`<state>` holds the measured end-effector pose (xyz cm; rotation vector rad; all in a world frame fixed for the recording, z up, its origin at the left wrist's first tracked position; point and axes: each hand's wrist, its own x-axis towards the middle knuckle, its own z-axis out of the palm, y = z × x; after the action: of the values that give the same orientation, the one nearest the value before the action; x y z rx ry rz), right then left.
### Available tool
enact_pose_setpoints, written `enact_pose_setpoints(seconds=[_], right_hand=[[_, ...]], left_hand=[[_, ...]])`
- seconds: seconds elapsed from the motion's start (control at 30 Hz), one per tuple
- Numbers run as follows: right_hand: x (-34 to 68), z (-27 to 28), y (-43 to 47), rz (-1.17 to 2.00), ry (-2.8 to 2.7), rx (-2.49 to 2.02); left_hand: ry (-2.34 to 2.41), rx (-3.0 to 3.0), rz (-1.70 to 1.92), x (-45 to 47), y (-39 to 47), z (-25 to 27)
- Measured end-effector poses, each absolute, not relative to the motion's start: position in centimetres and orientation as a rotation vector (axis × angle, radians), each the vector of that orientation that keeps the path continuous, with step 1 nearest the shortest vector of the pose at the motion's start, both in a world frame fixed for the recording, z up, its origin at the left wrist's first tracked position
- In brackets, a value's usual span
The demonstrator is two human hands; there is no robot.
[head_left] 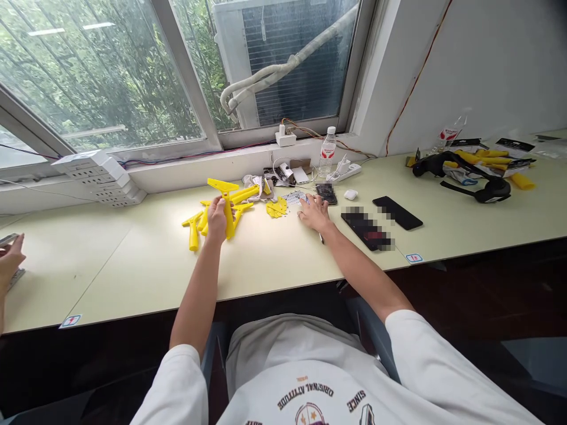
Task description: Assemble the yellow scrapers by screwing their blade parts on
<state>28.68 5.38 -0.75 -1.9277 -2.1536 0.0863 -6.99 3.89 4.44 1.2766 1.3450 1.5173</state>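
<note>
My left hand (217, 220) is wrapped round a yellow T-shaped scraper handle (229, 215), wide end up, raised over the table. Several similar yellow handles (194, 235) lie piled behind and beside it. My right hand (314, 213) reaches down to a pale sheet (293, 198) scattered with small dark pieces, perhaps screws. Its fingers are bent and what they pinch, if anything, is too small to make out. A thin dark-tipped tool (322, 238) pokes out below that hand; whether it is held is hidden. Flat yellow plates (276, 207) lie between my hands.
Phones (397, 213) and a white earbud case (350, 194) lie to the right. A water bottle (328, 152), power strip (344, 172) and cables stand along the window. White boxes (101, 177) are stacked at left. Another person's hand (11, 260) enters at far left. A black headset (465, 174) lies far right.
</note>
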Motion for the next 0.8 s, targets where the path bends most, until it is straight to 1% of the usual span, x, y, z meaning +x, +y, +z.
enact_pose_setpoints(seconds=[0.1, 0.23, 0.33, 0.5, 0.63, 0.73, 0.8], right_hand=[[28.4, -0.5, 5.3, 0.119, -2.167, -1.926], [27.7, -0.3, 4.2, 0.186, -2.239, -1.773], [27.0, 0.0, 3.4, 0.274, -2.273, -1.663], [27.4, 0.4, 3.7, 0.215, -2.18, -1.628], [28.8, 0.2, 4.5, 0.315, -2.353, -1.59], [29.1, 0.0, 4.6, 0.336, -2.409, -1.564], [29.0, -0.1, 4.6, 0.343, -2.425, -1.557]], left_hand=[[1.163, 1.202, 1.383, -4.2, 3.2, 3.2], [1.097, 1.186, 1.162, -1.6, 2.1, 1.3], [1.047, 1.169, 1.062, -0.8, 1.4, 0.6], [0.994, 1.278, 0.941, -0.6, 1.3, 0.5], [1.033, 1.382, 0.794, -0.6, 2.4, 0.6], [1.072, 1.414, 0.655, -0.4, 3.4, 0.7], [1.067, 1.4, 0.636, -0.3, 3.7, 0.7]])
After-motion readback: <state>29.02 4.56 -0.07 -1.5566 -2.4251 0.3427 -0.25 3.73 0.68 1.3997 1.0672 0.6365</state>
